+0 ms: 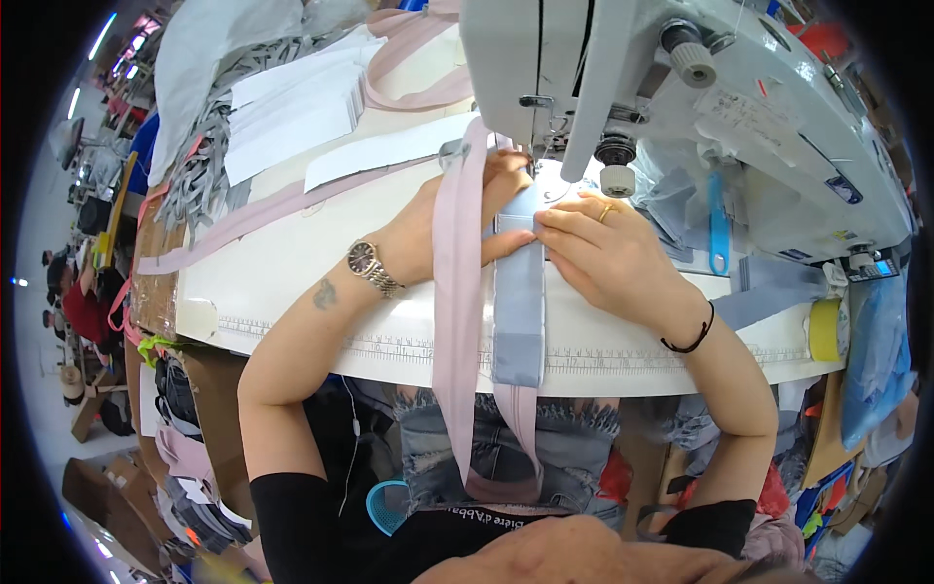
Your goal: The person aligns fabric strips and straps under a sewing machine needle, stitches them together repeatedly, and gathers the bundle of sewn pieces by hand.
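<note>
A sewing machine head (516,44) stands over a light blue fabric strip (519,302) lying on the white table (243,292). My left hand (467,214), partly hidden by a pink zipper tape (455,331), grips the strip, fingers bent beside the needle area and thumb across it. My right hand (598,253) pinches the strip's right edge, fingers close together just in front of the needle. The pink tape drapes over the table's front edge and loops down toward my lap.
White pattern sheets (292,107), grey scraps (199,165) and more pink tape lie at left. At right are a blue plastic tool (719,234), grey fabric pieces (769,302), yellow tape (824,331) and a blue bag (871,360). Another person (83,302) is at far left.
</note>
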